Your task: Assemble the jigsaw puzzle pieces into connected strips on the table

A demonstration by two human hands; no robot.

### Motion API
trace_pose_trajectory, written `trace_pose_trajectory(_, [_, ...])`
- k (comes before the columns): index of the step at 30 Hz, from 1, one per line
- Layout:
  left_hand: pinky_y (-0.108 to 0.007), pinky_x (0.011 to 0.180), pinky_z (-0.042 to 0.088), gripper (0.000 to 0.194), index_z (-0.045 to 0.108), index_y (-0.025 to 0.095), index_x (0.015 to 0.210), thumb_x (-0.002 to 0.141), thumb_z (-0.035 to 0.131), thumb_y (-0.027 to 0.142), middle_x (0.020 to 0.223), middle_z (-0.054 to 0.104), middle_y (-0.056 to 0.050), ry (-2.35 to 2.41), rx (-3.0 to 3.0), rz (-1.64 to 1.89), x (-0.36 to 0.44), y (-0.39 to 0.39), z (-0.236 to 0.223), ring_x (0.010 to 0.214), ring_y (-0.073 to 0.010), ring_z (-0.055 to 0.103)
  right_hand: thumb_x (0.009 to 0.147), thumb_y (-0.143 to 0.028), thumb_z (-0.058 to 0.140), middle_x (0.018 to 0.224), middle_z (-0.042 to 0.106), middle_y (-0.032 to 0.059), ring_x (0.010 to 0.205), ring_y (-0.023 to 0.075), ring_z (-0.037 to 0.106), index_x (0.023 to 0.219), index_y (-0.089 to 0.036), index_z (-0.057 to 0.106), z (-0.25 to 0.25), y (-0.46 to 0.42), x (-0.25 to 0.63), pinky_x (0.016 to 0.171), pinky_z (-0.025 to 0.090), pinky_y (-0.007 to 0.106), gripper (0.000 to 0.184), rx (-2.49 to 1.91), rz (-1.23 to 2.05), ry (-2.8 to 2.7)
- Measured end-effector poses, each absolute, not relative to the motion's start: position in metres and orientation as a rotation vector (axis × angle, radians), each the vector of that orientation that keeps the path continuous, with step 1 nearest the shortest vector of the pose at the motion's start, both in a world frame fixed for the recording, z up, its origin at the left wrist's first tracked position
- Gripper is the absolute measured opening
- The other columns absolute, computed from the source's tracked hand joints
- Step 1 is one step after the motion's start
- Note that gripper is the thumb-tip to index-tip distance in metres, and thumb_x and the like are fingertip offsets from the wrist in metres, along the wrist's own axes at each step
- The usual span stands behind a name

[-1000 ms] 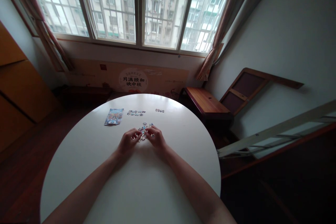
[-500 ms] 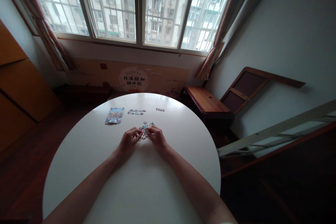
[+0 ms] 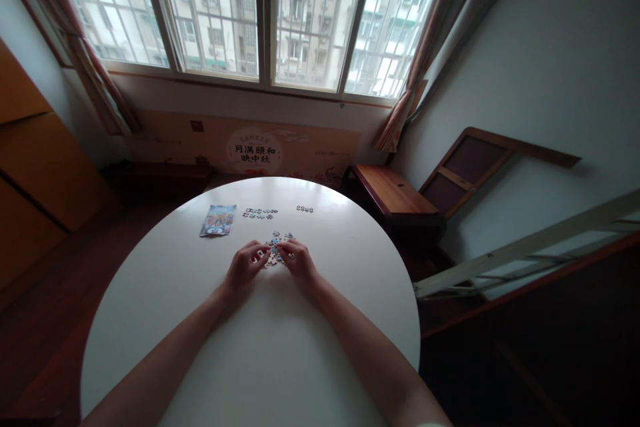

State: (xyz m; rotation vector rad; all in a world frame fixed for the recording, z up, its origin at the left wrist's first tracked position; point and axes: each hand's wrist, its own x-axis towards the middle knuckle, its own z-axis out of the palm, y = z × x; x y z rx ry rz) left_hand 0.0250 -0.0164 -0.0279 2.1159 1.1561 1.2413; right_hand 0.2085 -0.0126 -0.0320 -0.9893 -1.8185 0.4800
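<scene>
Over a loose pile of small jigsaw puzzle pieces [image 3: 275,258] on the white round table [image 3: 240,360], my two hands face each other. My left hand [image 3: 246,264] is at the pile's left side, thumb and fingertips pinched together. From the right side, my right hand [image 3: 299,260] reaches in with its fingers also pinched. Whatever sits between the fingertips is too small to make out. The hands partly cover the pile, and a small gap lies between them. Several blue and pale pieces show around the fingertips.
Beyond the hands lie two rows of puzzle pieces [image 3: 259,213] and a shorter row of pieces [image 3: 305,209] to the right. A blue picture packet [image 3: 218,221] is at the left. A wooden chair [image 3: 400,190] stands past the table's right edge; a metal ladder [image 3: 530,247] is nearer.
Both hands stay over the pile in nearly the same pose. The fingertips have shifted very slightly. The rows and packet have not moved.
</scene>
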Motion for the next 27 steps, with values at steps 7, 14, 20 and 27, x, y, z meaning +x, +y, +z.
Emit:
trace_pose_trajectory(7, [-0.021, 0.06, 0.049, 0.016, 0.069, 0.019, 0.091, 0.086, 0.058, 0.029, 0.085, 0.065, -0.003, 1.131, 2.119, 1.209, 0.0248, -0.0157, -0.0281, 0.065, -0.0112, 0.06, 0.088, -0.024, 0.055, 0.082, 0.065, 0.0039, 0.073, 0.0129, 0.059, 0.095, -0.019, 0.07, -0.0311, -0.0133, 0.2088, 0.068, 0.046, 0.024, 0.017, -1.0, 0.488, -1.83])
trace_pose_trajectory(14, [-0.021, 0.06, 0.048, 0.014, 0.069, 0.017, 0.086, 0.086, 0.058, 0.027, 0.082, 0.064, -0.003, 1.13, 2.113, 1.225, 0.0249, -0.0148, -0.0301, 0.065, -0.0111, 0.059, 0.088, -0.024, 0.056, 0.08, 0.065, 0.0035, 0.073, 0.0123, 0.059, 0.094, -0.018, 0.07, -0.0327, -0.0117, 0.2088, 0.068, 0.045, 0.023, 0.017, -1.006, 0.493, -1.83])
trace_pose_trajectory(20, [-0.021, 0.06, 0.047, 0.013, 0.068, 0.017, 0.086, 0.085, 0.058, 0.025, 0.082, 0.064, -0.003, 1.129, 2.108, 1.229, 0.0252, -0.016, -0.0282, 0.065, -0.0106, 0.059, 0.088, -0.024, 0.056, 0.081, 0.066, 0.0043, 0.071, 0.0124, 0.059, 0.094, -0.017, 0.071, -0.0325, -0.012, 0.2086, 0.067, 0.045, 0.023, 0.017, -0.977, 0.491, -1.822])
trace_pose_trajectory(27, [-0.021, 0.06, 0.047, 0.014, 0.069, 0.017, 0.09, 0.085, 0.058, 0.025, 0.084, 0.063, -0.003, 1.118, 2.104, 1.234, 0.0248, -0.0147, -0.0303, 0.064, -0.0105, 0.059, 0.088, -0.025, 0.056, 0.082, 0.067, 0.0046, 0.072, 0.0131, 0.06, 0.095, -0.017, 0.071, -0.0302, -0.014, 0.2086, 0.067, 0.046, 0.024, 0.018, -0.949, 0.525, -1.82])
